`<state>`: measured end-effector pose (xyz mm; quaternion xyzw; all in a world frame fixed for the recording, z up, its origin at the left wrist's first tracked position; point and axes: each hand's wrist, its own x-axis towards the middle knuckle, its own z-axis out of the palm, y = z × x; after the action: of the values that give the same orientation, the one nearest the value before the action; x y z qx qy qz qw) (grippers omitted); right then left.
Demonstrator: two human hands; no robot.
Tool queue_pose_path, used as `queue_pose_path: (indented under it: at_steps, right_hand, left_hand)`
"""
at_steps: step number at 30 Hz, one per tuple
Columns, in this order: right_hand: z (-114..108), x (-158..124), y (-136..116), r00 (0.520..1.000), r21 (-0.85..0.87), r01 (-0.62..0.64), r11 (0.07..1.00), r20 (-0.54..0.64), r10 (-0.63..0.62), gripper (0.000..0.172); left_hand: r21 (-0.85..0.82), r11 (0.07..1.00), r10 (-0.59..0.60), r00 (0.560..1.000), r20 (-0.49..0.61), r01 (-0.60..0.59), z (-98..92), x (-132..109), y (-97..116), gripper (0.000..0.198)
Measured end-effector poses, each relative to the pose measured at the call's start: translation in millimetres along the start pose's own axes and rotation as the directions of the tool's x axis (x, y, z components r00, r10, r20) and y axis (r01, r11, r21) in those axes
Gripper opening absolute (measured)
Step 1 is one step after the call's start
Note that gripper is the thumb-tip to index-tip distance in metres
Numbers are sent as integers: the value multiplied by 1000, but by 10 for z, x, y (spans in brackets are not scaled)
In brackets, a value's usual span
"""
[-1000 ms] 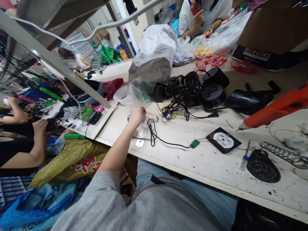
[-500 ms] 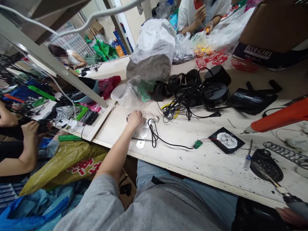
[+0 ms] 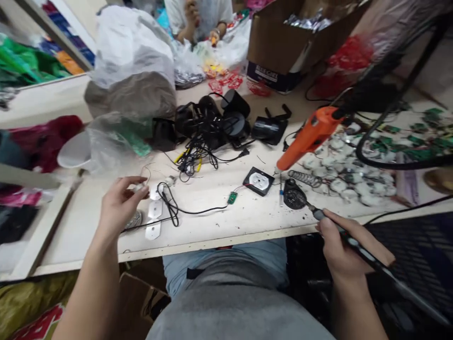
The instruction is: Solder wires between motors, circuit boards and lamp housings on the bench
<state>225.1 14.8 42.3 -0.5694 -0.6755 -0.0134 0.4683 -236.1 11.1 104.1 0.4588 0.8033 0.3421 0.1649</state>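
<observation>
My left hand hovers over the bench's left part, its fingers pinched on a small pale part with thin wires. Just right of it lie flat metal pieces and a looped black cable. That cable leads to a small green circuit board, which sits next to a black square plate with a white disc. At the bench's front edge my right hand grips a soldering iron, its tip near a black round stand.
An orange glue gun hangs above the bench at right. Black housings and tangled cords sit mid-bench, plastic bags behind them, a cardboard box further back. Several white discs and green boards lie at right. Another person's hands work at the far end.
The view has swung right. My left hand lifted off the bench with a small part pinched. My right hand came into view holding the soldering iron near the black stand.
</observation>
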Motion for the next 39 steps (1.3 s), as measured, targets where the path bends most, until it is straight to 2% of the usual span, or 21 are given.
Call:
queue_pose_path:
  at_steps: [3, 7, 10, 14, 15, 17, 22, 27, 30, 33, 39]
  right_hand:
    - [26, 107, 37, 996, -82, 86, 993, -32, -89, 7]
    - [94, 111, 120, 992, -96, 115, 989, -41, -120, 8]
    - [113, 82, 184, 988, -102, 133, 986, -59, -140, 9]
    - [105, 53, 236, 993, -99, 95, 991, -62, -101, 8]
    - [103, 43, 248, 995, -98, 74, 992, -57, -79, 9]
    - [99, 23, 274, 999, -95, 27, 995, -42, -31, 11]
    - [105, -14, 337, 998, -58, 23, 998, -60, -26, 11]
    - [141, -29, 364, 999, -75, -22, 997, -27, 20, 14]
    - [153, -37, 369, 999, -66, -32, 997, -45, 29, 14]
    - [139, -65, 379, 998, -40, -10, 999, -56, 8, 10]
    - [61, -169, 369, 996, 9, -73, 997, -58, 73, 15]
  left_hand:
    - [-265, 964, 46, 991, 126, -11, 162, -185, 265, 35]
    - [-395, 916, 183, 952, 246, -74, 638, -488, 587, 33]
    - [-430, 877, 382, 852, 357, -213, 1042, -728, 711, 26]
    - [-439, 770, 626, 680, 381, -463, 1442, -926, 776, 20]
    - [-413, 747, 660, 653, 371, -521, 1505, -944, 782, 19]
    - [-332, 716, 698, 627, 346, -614, 1588, -952, 780, 15]
    - [-132, 685, 708, 613, 350, -716, 1638, -934, 734, 5]
    - [72, 637, 654, 588, 476, -767, 1610, -940, 763, 5]
    - [177, 645, 553, 614, 563, -744, 1599, -944, 830, 4]
    - [208, 699, 466, 657, 593, -684, 1618, -938, 897, 12]
    - [69, 859, 384, 727, 569, -508, 1736, -861, 995, 22]
